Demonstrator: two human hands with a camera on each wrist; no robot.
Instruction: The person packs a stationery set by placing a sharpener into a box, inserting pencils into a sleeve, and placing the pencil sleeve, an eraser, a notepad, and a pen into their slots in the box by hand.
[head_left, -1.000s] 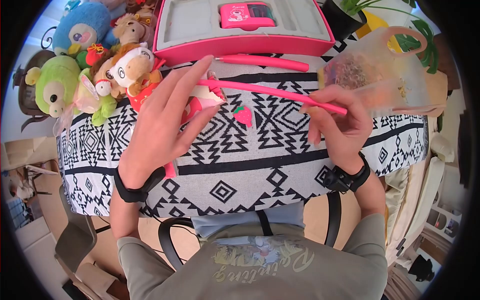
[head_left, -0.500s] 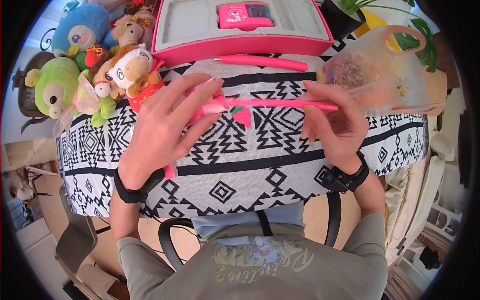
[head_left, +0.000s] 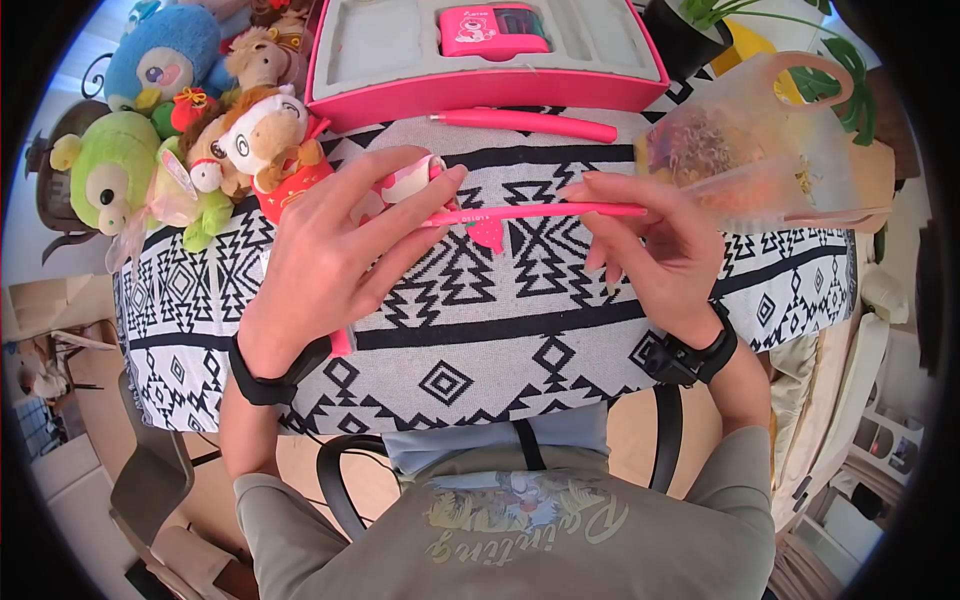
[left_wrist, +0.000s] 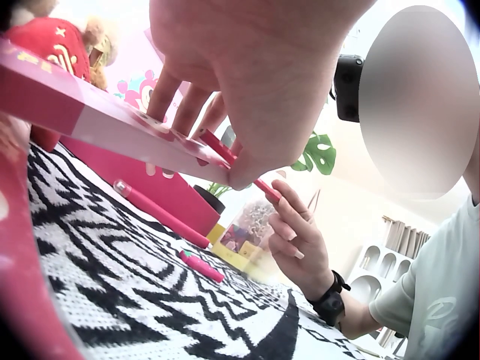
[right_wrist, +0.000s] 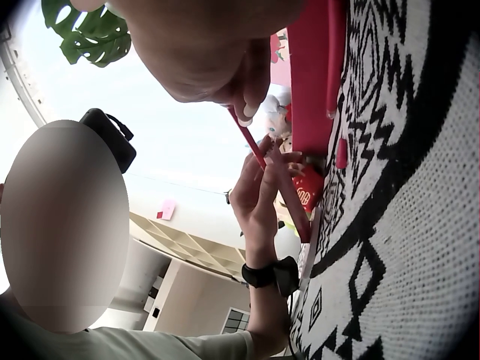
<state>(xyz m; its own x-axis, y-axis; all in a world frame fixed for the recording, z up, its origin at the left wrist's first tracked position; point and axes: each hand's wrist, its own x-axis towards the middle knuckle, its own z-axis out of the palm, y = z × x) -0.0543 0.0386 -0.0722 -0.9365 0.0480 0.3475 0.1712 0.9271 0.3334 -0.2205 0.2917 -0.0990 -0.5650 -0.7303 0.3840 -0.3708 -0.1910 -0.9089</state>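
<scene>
My left hand (head_left: pixel 325 245) grips a long pink-and-white cardboard box (left_wrist: pixel 82 112); its end (head_left: pixel 410 180) shows past the fingers, and the palm hides much of the rest. A slim pink pencil (head_left: pixel 530 212) with small lettering spans the gap between my hands. The right hand (head_left: pixel 660 250) pinches its right end between thumb and fingertips. Its other end passes by the left thumb and fingers, beside the box, in the left wrist view. Below the pencil on the cloth lies a pink strawberry-shaped eraser (head_left: pixel 487 237), partly overlapped by it in the head view.
A thicker pink pen (head_left: pixel 530 123) lies before a large pink gift box (head_left: pixel 490 95), which holds a pink sharpener (head_left: pixel 495 32). Plush toys (head_left: pixel 120 175) crowd the left. A translucent bag (head_left: pixel 760 150) and a potted plant (head_left: pixel 690 40) stand at the right. Patterned cloth (head_left: pixel 440 380) covers the table.
The right hand has moved left with the pencil, which now lies lower and more level. The left fingers have shifted slightly round the box, and more of the box's end shows.
</scene>
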